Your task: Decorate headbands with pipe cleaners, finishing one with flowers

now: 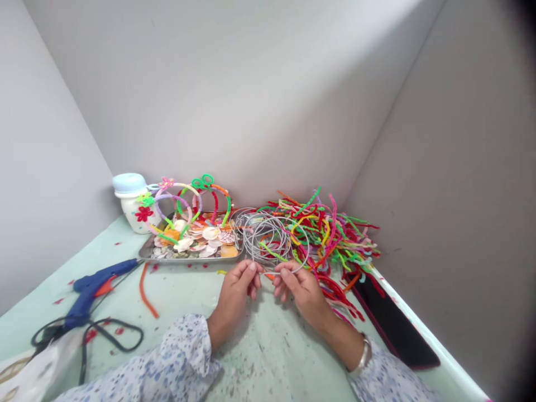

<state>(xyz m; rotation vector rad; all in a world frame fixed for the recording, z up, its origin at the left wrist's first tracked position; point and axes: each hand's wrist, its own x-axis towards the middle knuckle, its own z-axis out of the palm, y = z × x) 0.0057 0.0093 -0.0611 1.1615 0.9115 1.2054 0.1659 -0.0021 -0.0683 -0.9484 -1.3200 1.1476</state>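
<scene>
Grey thin wire loops (266, 237) pinched by left hand (234, 287) and right hand (299, 293), fingertips clamped, hands just apart, wire held up off pale-green tabletop (176, 296).

Tabletop, pale mint green, scuffed (180, 298); clock from the seat. 10:30: white jar, pale blue lid (133, 215). 11: rectangular steel tray (188, 260). 10: blue hot-glue gun (94, 290), soft orange pipe cleaner (146, 293). 9:30: looped black cord (113, 338). 1: tangled multicoloured pipe-cleaner heap (322, 240). 2: black phone, red edge (393, 318).
</scene>
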